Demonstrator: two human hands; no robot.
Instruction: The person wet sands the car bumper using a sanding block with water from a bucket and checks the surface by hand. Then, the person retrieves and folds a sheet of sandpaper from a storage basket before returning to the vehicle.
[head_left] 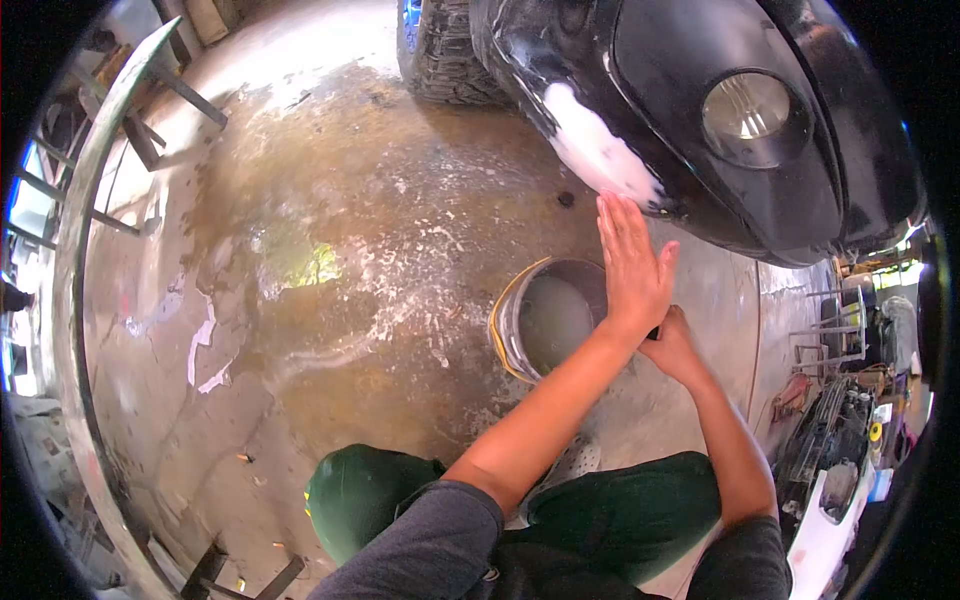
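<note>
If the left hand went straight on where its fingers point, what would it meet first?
Likely the white patch on the black bumper; the left hand may be touching it, but depth is unclear.

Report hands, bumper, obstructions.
Left hand open by white bumper patch, contact unclear. Right hand closed around dark object, mostly hidden. Left forearm partly hides bucket.

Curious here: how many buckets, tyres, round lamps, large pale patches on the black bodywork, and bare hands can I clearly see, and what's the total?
Bucket: 1
Tyre: 1
Round lamp: 1
Large pale patch: 1
Left hand plus right hand, bare: 2
Total: 6
</note>
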